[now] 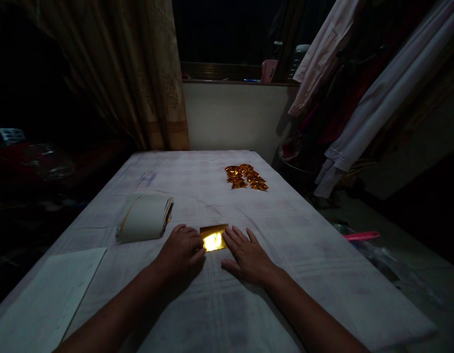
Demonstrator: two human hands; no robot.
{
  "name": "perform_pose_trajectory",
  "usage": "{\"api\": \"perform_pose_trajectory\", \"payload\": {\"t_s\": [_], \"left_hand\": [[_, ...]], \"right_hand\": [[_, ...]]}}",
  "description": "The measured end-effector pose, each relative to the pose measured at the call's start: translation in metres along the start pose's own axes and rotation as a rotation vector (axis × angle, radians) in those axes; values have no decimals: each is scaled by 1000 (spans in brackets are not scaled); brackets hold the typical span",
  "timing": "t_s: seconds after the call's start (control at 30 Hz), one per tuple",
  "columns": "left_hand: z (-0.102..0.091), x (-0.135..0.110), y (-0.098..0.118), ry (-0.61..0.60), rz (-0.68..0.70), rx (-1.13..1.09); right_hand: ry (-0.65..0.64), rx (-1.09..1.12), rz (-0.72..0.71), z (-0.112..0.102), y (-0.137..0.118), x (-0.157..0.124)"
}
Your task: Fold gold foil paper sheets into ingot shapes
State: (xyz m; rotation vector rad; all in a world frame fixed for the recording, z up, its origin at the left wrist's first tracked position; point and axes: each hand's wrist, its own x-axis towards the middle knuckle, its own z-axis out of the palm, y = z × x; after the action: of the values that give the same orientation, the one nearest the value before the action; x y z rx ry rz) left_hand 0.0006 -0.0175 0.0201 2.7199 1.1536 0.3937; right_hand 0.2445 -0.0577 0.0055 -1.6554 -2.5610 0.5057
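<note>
A small rectangular sheet of shiny gold foil paper (214, 238) lies on the cloth-covered table between my hands, bright with reflected light. My left hand (183, 249) is closed at the sheet's left edge, fingers curled and thumb against the foil. On the opposite side, my right hand (247, 255) lies flat with its fingers stretched out, the fingertips resting on the foil's right edge. Farther back on the table sits a group of several folded gold foil pieces (246, 176). To the left of my left hand is a thick, pale folded stack of paper (145, 218).
A white paper sheet (50, 299) lies at the table's front left. Behind the table hang a curtain (153, 83) and a windowsill with a pink mug (269, 71). Clothes (359, 117) hang at the right, above a pink-handled object (362, 236) on the floor.
</note>
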Motion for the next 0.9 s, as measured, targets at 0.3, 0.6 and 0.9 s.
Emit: {"api": "perform_pose_trajectory", "payload": {"t_s": [0.3, 0.6, 0.9], "left_hand": [[20, 4, -7, -50, -160, 15], [29, 7, -16, -116, -308, -39], [31, 9, -22, -144, -306, -43]], "right_hand": [[30, -12, 16, 0, -2, 1], [62, -8, -160, 12, -34, 23], [-24, -4, -92, 3, -6, -8]]}}
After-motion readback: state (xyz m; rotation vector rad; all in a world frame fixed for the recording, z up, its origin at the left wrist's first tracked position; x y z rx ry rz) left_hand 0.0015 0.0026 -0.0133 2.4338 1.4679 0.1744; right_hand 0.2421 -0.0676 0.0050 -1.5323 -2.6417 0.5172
